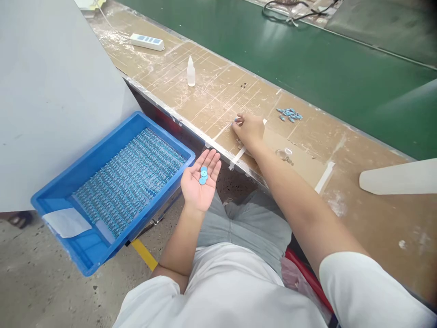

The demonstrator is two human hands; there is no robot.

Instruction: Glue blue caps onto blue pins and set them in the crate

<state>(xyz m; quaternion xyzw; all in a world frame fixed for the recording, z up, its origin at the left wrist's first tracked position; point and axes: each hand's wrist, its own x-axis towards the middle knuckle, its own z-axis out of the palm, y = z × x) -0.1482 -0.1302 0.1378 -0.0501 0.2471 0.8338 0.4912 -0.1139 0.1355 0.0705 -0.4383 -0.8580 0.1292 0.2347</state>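
My left hand [198, 187] is palm up beside the tub, its fingers stretched out and slightly curved, holding several small round blue discs [204, 174] with a dark dot in the middle of each. Over the bench my right hand [248, 130] is closed in a pinch. A bit of blue shows at its fingertips; the piece is too small and too covered to name. Beyond that hand, on the bench, lies a loose heap of small blue pieces [290, 115].
A blue plastic tub [114, 130] at left holds rows of small blue-and-silver pieces. The tape-marked bench [215, 86] carries a white dropper bottle [191, 73], a power strip [147, 42] and tiny dark bits [243, 85]. A green surface [307, 59] runs behind it.
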